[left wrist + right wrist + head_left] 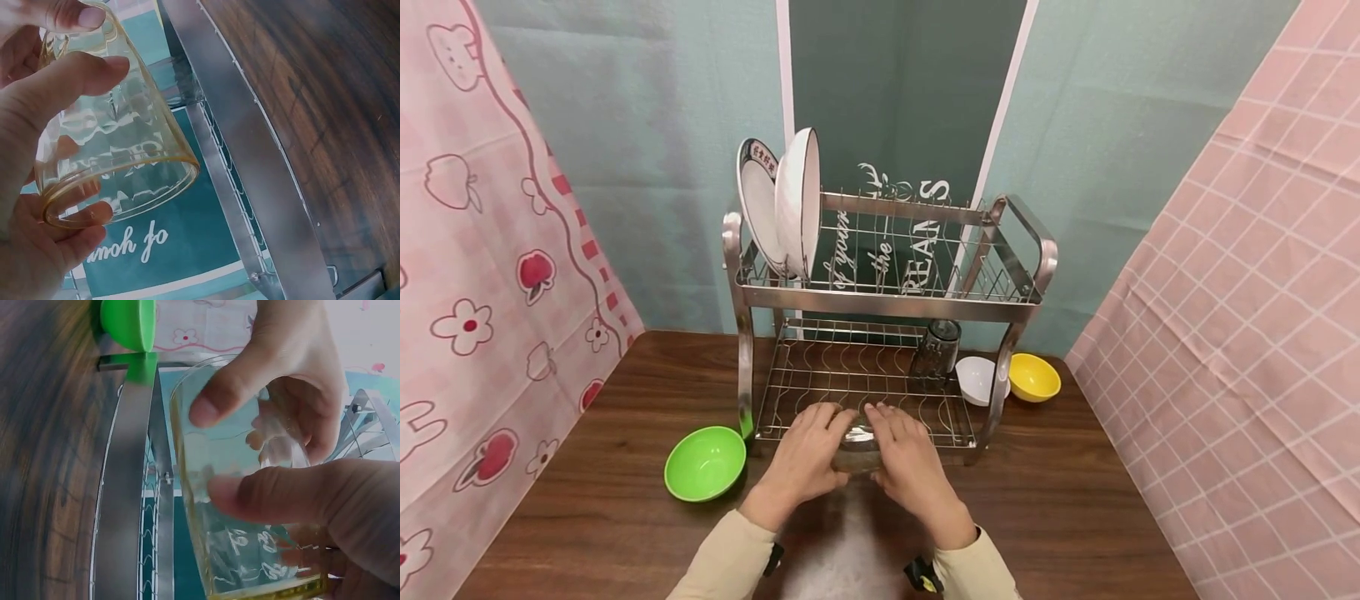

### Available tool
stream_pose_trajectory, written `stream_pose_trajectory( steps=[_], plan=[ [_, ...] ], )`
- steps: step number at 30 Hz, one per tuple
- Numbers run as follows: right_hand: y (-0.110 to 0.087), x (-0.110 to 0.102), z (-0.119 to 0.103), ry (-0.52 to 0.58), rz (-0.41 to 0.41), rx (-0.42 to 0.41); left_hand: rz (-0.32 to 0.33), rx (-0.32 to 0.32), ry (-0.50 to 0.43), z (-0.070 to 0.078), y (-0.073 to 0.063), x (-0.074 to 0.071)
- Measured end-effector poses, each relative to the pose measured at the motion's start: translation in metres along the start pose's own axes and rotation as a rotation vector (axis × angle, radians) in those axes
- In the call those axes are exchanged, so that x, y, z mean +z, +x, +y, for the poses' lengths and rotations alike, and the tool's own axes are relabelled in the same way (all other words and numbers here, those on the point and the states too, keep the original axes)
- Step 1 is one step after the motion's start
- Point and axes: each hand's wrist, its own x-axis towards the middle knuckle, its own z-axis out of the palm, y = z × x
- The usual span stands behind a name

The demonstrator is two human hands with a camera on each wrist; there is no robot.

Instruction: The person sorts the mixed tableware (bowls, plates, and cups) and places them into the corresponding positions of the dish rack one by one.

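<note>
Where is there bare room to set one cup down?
Bare: the table in front of the yellow bowl; the lower rack left of the dark glass; the upper rack right of the white dishes. Crowded: the upper rack's left end and where the hands hold the clear glass.

Dark wood-grain table (1067, 492), two-tier metal dish rack (887, 302) standing on it, bright green bowl (703, 463) just beside the rack at front left, white bowl (974, 379) and yellow bowl (1034, 377) close together at right

head | glass (858, 457): partly behind hands (808, 454) | small white bowl (974, 382): partly behind rack leg (995, 417)
</note>
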Motion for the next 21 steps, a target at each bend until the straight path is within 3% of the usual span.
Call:
stream_pose_trajectory(
  steps=[7,14,17,21],
  plan=[
    [-0.0014,-0.0032,0.0033,0.039,0.03,0.019,-0.019,-0.043,-0.067,-0.0019,-0.0011,0.0007],
    [0.0001,-0.0022,0.0062,0.096,0.106,-0.007,0.008,-0.057,-0.084,-0.0035,-0.0021,0.002],
    [-0.0004,-0.0009,0.0072,0.149,0.188,0.027,0.024,-0.073,-0.107,-0.0031,-0.0039,0.004],
    [-0.0031,0.0015,0.0064,0.253,0.348,0.133,0.05,-0.146,-0.195,-0.0026,-0.0077,0.008]
  ],
)
